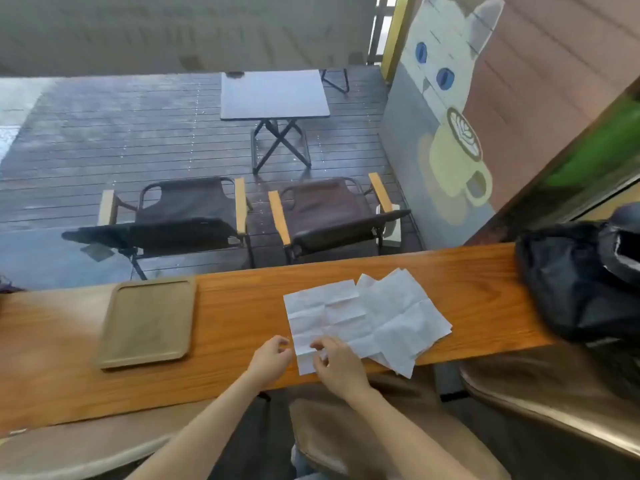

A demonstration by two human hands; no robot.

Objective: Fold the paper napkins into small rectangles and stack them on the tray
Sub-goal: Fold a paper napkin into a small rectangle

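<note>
Several white paper napkins [374, 317] lie unfolded and overlapping on the wooden counter [242, 306], right of centre. The top napkin [323, 313] shows fold creases. My right hand [341, 367] rests on its near edge, fingers curled and pinching the paper. My left hand [272, 358] hovers just left of that near corner with fingers loosely bent and nothing in it. A tan rectangular tray [114, 327] sits bare on the counter to the left.
A black bag [581, 282] lies at the counter's right end. Beyond the counter are two folding chairs [256, 216] and a small folding table [273, 95] on a wet deck. A cat mural [446, 98] covers the right wall.
</note>
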